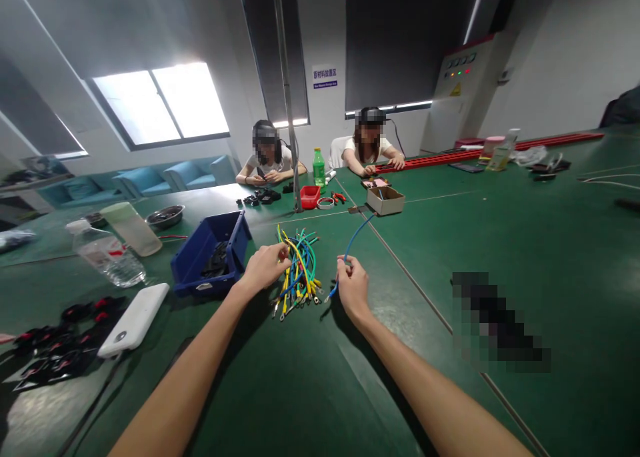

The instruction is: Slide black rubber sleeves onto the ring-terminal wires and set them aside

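Note:
A loose bundle of yellow, blue and green wires with metal ring terminals lies on the green table in front of me. At its left edge, my left hand has its fingers curled in against the wires; what they pinch, if anything, is hidden. My right hand, to the right of the bundle, is closed on a single blue wire. This wire arcs up and away from my fingers, and its ring terminal end points down toward the table, apart from the bundle.
Left of the bundle stand a blue bin with black parts, a water bottle and a white power bank. Farther back are a small cardboard box, a red tray and a metal pole. Two people sit across the table.

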Available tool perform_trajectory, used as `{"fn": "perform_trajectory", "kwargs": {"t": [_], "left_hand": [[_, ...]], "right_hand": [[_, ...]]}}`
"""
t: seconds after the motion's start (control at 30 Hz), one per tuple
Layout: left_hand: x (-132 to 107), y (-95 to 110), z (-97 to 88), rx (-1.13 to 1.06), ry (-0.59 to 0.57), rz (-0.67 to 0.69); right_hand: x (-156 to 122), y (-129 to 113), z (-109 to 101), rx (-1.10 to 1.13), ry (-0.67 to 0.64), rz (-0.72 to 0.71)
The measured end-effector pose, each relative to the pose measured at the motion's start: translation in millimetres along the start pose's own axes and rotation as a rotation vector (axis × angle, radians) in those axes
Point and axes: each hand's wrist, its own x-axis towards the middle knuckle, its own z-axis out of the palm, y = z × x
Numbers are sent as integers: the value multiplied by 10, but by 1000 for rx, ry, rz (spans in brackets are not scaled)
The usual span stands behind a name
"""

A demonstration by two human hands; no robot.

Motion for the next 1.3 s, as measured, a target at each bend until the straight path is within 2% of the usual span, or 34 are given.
{"fn": "perform_trajectory", "kwargs": {"t": [0.1, 0.23, 0.3, 0.33, 0.47, 0.53, 0.6, 0.63, 0.73, 0.8, 0.87, 0.97, 1.03, 1.1, 1.2, 1.3], "left_hand": [[25, 23, -51, 12, 106, 37], [27, 24, -140, -24, 88, 45], [-12, 42, -186, -91, 122, 58], [-41, 61, -210, -135, 187, 60], [-141, 186, -337, -314, 587, 26], [-125, 229, -423, -369, 677, 6], [-57, 237, -519, -354, 640, -48], [-17, 233, -564, -311, 570, -89], [23, 247, -630, -110, 204, -155], [-93, 311, -580, 6, 26, -127], [-343, 402, -456, 80, 5, -99], [-855, 488, -207, 122, -46, -100], [-1155, 468, -73, 102, -158, -89], [-1332, 380, -22, 70, -208, -103], [-1319, 145, -100, 53, -118, -181], [-1076, -137, -189, 131, -25, -219]], "right_hand": [[14, 14, 7, -18, 2, -3], [27, 12, 9, -55, -2, -10], [21, 10, 9, -58, -3, -4], [17, 11, 10, -55, -5, -2], [3, 20, 15, -45, -14, -2], [3, 18, 17, -42, -13, 1], [4, 5, 16, -45, -10, 2], [5, -4, 14, -52, -10, 1], [1, -22, 17, -84, -11, -1], [-2, -17, 28, -124, -10, -12], [-4, -3, 41, -169, -11, -38], [-7, 17, 53, -215, -10, -59], [-8, 19, 53, -232, -9, -53], [-10, 12, 52, -246, -16, -50], [-15, -4, 51, -264, -31, -60], [-16, -6, 48, -278, -24, -55]]}}
